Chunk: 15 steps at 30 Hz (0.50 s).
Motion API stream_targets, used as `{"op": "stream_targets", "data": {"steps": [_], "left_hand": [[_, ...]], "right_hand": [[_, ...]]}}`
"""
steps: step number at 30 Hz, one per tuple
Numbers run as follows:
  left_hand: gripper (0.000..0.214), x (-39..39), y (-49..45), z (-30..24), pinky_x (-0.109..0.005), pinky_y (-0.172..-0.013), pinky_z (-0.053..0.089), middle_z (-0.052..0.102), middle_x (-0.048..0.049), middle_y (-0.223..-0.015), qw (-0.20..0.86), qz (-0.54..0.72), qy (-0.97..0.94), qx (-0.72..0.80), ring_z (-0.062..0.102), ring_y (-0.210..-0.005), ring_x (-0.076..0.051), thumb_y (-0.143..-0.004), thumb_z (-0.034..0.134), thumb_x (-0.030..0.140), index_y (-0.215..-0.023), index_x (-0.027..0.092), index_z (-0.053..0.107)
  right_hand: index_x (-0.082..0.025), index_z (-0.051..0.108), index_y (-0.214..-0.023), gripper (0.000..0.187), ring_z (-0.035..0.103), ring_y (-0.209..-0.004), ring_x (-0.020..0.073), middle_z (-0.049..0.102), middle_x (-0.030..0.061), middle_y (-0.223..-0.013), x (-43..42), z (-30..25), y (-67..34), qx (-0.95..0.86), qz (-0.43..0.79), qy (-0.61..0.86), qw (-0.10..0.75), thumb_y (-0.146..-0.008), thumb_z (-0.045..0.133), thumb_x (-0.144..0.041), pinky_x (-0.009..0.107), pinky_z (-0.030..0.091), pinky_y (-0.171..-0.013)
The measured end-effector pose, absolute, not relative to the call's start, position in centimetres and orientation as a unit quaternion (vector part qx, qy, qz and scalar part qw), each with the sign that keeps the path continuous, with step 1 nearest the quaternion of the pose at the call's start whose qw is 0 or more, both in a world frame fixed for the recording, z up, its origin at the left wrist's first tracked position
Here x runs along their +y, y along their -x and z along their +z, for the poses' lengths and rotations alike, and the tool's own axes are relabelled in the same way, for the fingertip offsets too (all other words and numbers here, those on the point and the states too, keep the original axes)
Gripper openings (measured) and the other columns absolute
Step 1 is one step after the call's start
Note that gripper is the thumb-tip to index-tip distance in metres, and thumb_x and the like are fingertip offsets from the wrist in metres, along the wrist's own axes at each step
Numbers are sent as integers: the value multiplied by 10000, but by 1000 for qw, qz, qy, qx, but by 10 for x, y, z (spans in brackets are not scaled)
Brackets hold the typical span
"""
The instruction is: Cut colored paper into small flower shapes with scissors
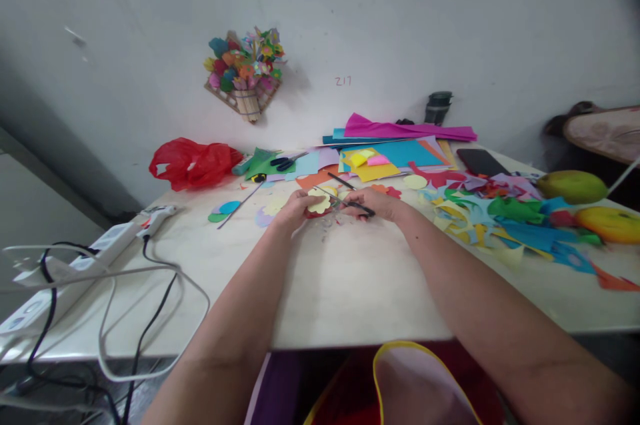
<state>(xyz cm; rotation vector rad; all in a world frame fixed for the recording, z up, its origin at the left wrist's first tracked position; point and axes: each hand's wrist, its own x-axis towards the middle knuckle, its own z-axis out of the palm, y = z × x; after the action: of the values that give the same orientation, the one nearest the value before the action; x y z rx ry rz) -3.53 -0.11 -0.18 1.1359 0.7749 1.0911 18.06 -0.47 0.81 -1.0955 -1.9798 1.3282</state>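
From my remote seat I see both hands meet near the middle of the table (340,278). The left hand (295,209) has its fingers closed in a pinch on a small paper cut-out (319,201), cream-yellow with a red layer under it, held just above the tabletop. The right hand (376,205) has its fingers curled shut around the black handles of a pair of scissors (356,205), whose blades point left toward the cut-out. I cannot tell how far apart the blades stand.

I judge the cut-out very light and floppy, easy to crease or tear. The safest hold looks like a flat pinch near its edge, close to the blades so the paper does not sag. The scissors are stiff and are best held by their loops.

A heap of coloured paper scraps (500,218) lies to the right, with two mangoes (573,186) beyond it and a dark phone (483,161) near the far edge. Stacked coloured sheets (400,153) sit behind the hands. A second pair of scissors (285,161) lies beside a red plastic bag (193,161). A power strip (100,248) with trailing cables is at the far left, and a paper-flower decoration (245,71) hangs on the wall.
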Motion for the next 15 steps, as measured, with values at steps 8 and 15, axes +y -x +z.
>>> {"op": "stream_targets", "data": {"steps": [8, 15], "left_hand": [[258, -4, 35, 1, -324, -703, 536, 734, -144, -776, 632, 474, -504, 350, 679, -666, -213, -520, 820, 226, -720, 86, 735], [262, -2, 37, 0, -318, -681, 536, 735, -146, -770, 626, 471, -513, 351, 684, -658, -219, -522, 815, 236, -724, 92, 733]], "right_hand": [[-153, 664, -825, 295, 443, -416, 59, 530, -58, -521, -5, 7, -180, -730, 486, 407, 255, -696, 750, -403, 205, 349, -426], [-140, 663, -843, 311, 434, -418, 58, 511, -61, -526, -4, 6, -180, -730, 494, 398, 255, -703, 737, -409, 206, 347, -424]]}}
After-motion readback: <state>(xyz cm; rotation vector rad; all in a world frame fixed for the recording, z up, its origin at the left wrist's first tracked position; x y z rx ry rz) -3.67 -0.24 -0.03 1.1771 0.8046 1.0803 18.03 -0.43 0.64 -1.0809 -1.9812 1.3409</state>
